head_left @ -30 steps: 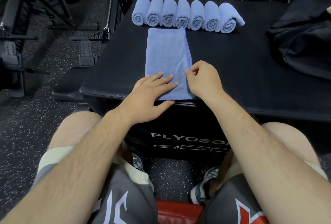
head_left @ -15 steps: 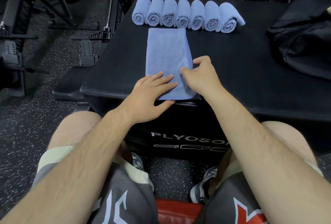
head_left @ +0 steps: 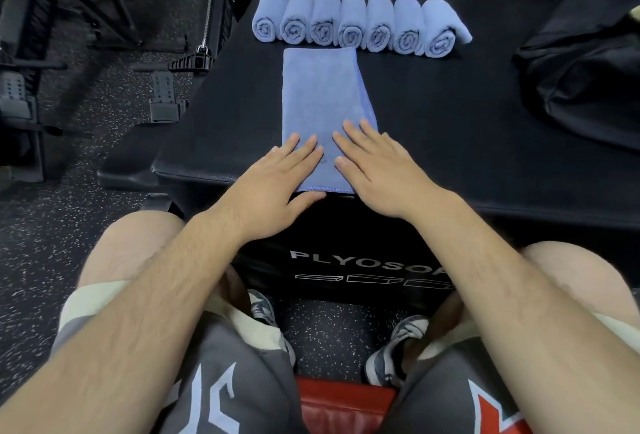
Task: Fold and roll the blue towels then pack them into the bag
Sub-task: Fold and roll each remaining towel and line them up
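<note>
Now both palms flat on the folded towel

Right now my left hand (head_left: 277, 177) lies flat on the near left part of the folded blue towel (head_left: 322, 101), fingers straight and slightly apart, thumb stretched out along the towel's near hem. My right hand (head_left: 377, 170) lies flat on the near right part of that same towel, fingers straight and close together, the heel of the palm resting past the towel's right edge on the black plyo box (head_left: 450, 114). My two hands sit side by side, fingertips angled toward each other, with a narrow strip of towel showing between them. Neither hand grips anything; both press down with open fingers.

The towel is a long strip folded lengthwise, its near hem right at the box's front edge and its far end just short of a row of seven rolled blue towels (head_left: 356, 23). Those rolls lie touching one another beyond the towel, spiral ends facing me; the rightmost has a loose flap hanging out. The black bag (head_left: 588, 62) slumps well to the right of the towel, on the same box top.

My knees, in grey shorts (head_left: 221, 381), straddle the box on the near side of the towel, above the speckled floor (head_left: 52, 232)
</note>
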Demonstrator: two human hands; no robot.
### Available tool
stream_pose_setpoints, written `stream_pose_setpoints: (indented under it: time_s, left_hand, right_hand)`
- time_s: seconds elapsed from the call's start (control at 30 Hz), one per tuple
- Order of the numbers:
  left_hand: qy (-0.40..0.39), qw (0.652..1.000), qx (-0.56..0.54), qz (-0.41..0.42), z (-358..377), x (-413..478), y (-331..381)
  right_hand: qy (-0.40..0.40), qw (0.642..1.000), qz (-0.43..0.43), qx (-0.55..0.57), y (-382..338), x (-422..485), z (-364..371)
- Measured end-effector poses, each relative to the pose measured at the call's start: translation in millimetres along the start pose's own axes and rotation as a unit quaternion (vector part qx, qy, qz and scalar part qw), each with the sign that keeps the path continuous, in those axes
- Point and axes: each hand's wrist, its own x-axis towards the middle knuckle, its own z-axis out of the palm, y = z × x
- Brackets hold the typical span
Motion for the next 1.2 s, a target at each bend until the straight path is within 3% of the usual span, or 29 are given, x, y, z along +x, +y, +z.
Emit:
stream_pose_setpoints:
  time_s: [0.17, 0.43, 0.63, 0.9, 1.2]
  left_hand:
    - [0.081, 0.993, -0.051, 0.07, -5.1, -7.6, -8.4]
    - [0.111, 0.992, -0.043, 0.047, -21.3, -16.8, -8.7]
    - [0.074, 0.994, -0.051, 0.06, -20.6, -16.5, -12.4]
    - [0.113, 0.99, -0.063, 0.064, -19.9, -17.0, -19.1]
    - [0.121, 0.985, -0.125, 0.005, -24.6, -6.0, -15.0]
  right_hand:
    - [0.06, 0.994, -0.079, 0.041, 10.6, -28.7, -4.4]
    - [0.152, 0.977, -0.116, 0.094, 13.7, -43.0, -4.1]
    - [0.143, 0.981, -0.09, 0.098, 6.5, -43.4, -10.0]
    - [0.166, 0.975, -0.128, 0.073, 14.7, -42.1, -5.6]
    - [0.181, 0.972, -0.119, 0.096, 13.1, -32.4, -11.7]
